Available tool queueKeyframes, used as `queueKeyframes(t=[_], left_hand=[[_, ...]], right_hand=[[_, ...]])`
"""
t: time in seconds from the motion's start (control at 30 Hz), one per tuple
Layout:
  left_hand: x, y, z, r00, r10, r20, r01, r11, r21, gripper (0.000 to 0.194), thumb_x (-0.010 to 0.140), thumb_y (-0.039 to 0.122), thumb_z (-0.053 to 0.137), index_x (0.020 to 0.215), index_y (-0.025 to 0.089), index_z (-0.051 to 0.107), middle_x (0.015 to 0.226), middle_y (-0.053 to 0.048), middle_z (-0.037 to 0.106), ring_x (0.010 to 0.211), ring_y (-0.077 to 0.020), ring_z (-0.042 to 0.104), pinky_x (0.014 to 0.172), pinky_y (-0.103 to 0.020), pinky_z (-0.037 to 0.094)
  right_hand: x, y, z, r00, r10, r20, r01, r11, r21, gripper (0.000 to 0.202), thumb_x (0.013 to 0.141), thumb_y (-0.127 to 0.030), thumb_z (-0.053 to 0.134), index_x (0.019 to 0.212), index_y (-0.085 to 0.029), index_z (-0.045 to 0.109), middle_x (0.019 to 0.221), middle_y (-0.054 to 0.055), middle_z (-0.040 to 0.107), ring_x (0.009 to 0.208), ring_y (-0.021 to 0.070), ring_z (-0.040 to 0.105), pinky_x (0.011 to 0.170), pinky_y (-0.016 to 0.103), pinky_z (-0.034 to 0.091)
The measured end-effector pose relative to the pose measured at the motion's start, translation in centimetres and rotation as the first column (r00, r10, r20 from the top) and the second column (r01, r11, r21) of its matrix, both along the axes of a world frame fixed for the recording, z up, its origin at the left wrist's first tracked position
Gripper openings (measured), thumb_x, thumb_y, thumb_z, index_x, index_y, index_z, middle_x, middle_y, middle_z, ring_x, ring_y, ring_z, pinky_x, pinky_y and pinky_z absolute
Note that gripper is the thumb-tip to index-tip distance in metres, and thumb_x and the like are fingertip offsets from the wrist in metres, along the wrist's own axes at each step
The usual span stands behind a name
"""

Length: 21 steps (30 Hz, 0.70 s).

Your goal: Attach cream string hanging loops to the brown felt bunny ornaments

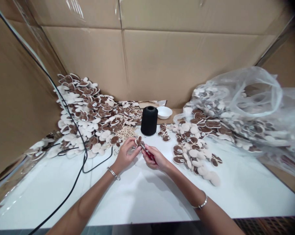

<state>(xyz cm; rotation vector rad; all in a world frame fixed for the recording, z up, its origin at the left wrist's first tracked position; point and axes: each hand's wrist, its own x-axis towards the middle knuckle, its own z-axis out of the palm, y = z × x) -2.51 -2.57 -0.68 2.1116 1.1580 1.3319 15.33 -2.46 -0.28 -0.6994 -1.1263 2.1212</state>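
Above the white table, my left hand pinches a small plush piece, brown on one face with a pale edge. My right hand is closed around a red-handled tool, like small pliers or scissors; the fingers hide much of it. Its greyish tip meets the plush piece between both hands. Just behind the hands stands a black cone-shaped spool. A heap of short cream pieces lies beyond my left hand.
Brown-and-white plush pieces form a tall pile at the left. More plush pieces lie at the right, beside a clear plastic bag. A white bowl sits behind the spool. A black cable crosses the left side. Cardboard walls enclose the table.
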Motion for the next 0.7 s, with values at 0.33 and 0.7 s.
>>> queueKeyframes(t=[0.33, 0.7], left_hand=[[-0.07, -0.14, 0.26, 0.991, 0.029, -0.131, -0.006, 0.986, 0.168, 0.011, 0.088, 0.020, 0.055, 0.077, 0.019, 0.053, 0.122, -0.010, 0.059, 0.116, -0.0249, 0.051, 0.101, -0.044, 0.039], [-0.49, 0.07, -0.40, 0.985, 0.016, -0.170, 0.013, 0.986, 0.168, 0.009, 0.091, 0.023, 0.053, 0.098, 0.019, 0.059, 0.106, -0.009, 0.059, 0.101, -0.0226, 0.053, 0.091, -0.040, 0.043]], right_hand=[[0.03, -0.06, -0.08, 0.999, 0.035, -0.001, -0.035, 0.999, -0.008, 0.044, 0.082, -0.061, 0.055, 0.074, -0.019, 0.046, 0.038, -0.012, 0.031, 0.029, 0.0033, 0.015, 0.029, 0.016, 0.009], [0.22, -0.09, 0.20, 0.999, 0.043, -0.008, -0.043, 0.999, -0.013, 0.044, 0.082, -0.060, 0.056, 0.073, -0.018, 0.047, 0.037, -0.012, 0.031, 0.028, 0.0034, 0.015, 0.028, 0.016, 0.008]])
